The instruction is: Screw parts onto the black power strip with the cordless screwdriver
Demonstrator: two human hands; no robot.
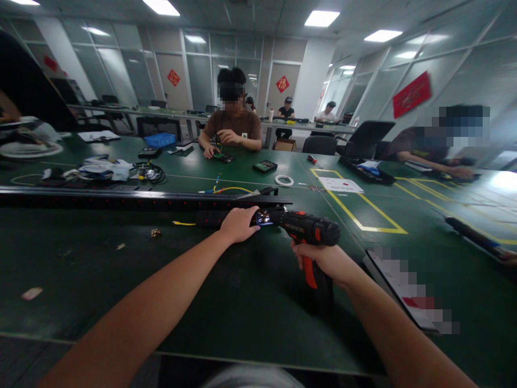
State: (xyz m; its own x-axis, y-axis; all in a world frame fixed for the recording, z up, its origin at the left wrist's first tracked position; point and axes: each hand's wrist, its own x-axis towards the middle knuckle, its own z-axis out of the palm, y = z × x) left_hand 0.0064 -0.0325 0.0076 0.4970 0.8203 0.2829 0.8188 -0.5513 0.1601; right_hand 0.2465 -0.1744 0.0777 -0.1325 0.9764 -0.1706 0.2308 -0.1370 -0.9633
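My right hand (323, 260) is wrapped around the handle of a black and orange cordless drill (309, 226). The drill's nose points left, up against a small blue circuit part (264, 217) at the end of a black housing (208, 217). My left hand (239, 224) grips the end of that housing, its thumb beside the blue part. Behind it stretches a long black metal rail (121, 198) with a row of small red spots. The drill bit's tip is too small to make out. A yellow cable (183, 223) with a ring terminal sticks out leftward.
Small brass pieces (155, 233) lie left of my left arm. A tablet-like device (404, 291) is at the right. Farther back are a white tape roll (284, 180), a black module (265, 166), a screwdriver (312, 159) and bundled cables (147, 171). A co-worker (232, 124) sits opposite.
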